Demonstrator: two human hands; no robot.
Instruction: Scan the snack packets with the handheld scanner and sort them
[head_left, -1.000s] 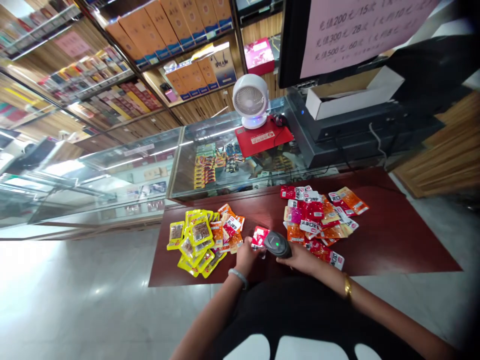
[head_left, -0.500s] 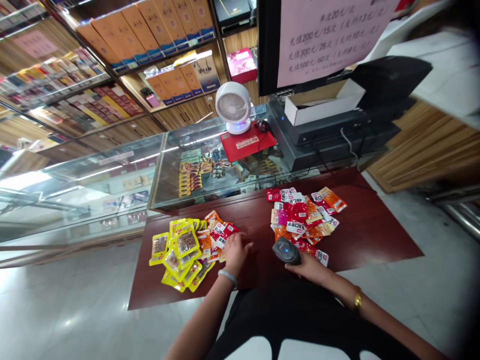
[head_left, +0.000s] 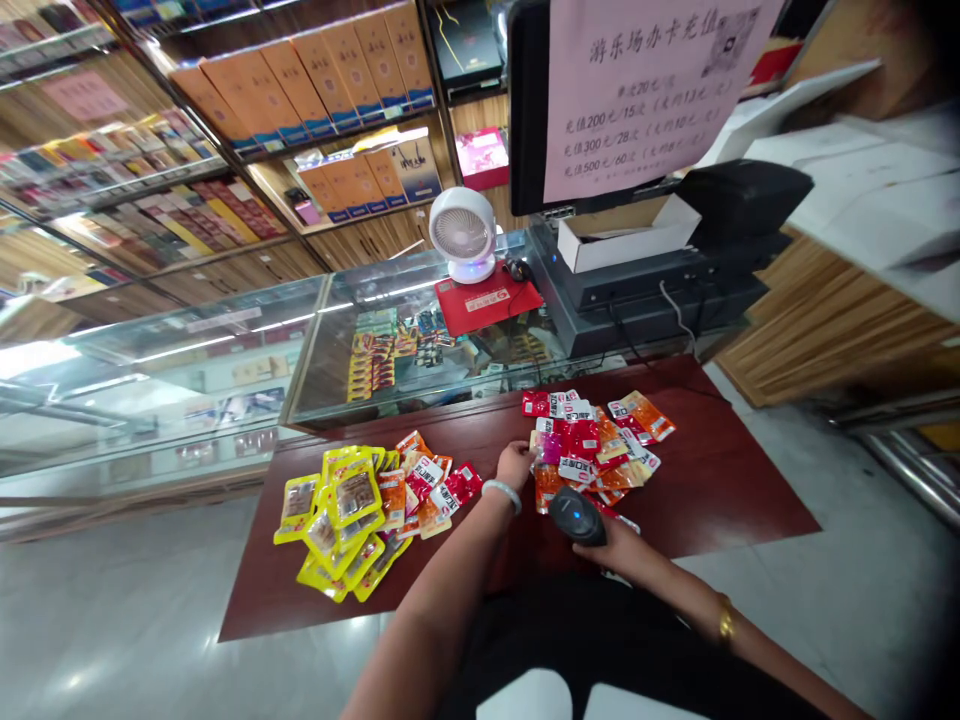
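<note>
My right hand (head_left: 611, 545) is wrapped round a dark barcode scanner (head_left: 576, 516) with a small blue light, held over the near edge of a pile of red, orange and white snack packets (head_left: 589, 440). At that pile's left edge, my left hand (head_left: 516, 465) has its fingers closed on the border of a purple-and-cream snack packet (head_left: 550, 447). The fingertips are partly hidden. Further left lie yellow snack packets (head_left: 356, 497), heaped and overlapping, with more red and orange packets (head_left: 424, 480) against their right side.
The packets lie on a dark red-brown tabletop (head_left: 480, 550). Behind it stands a glass display case (head_left: 315, 390) bearing a white fan (head_left: 463, 235) and a red mat (head_left: 487, 300). A cash drawer (head_left: 645, 290) and a monitor with a pink sign (head_left: 637, 110) are at back right.
My left hand has moved right, from the red packets beside the yellow heap to the right-hand pile. A red-and-white packet now lies where it was. The scanner stays in my right hand.
</note>
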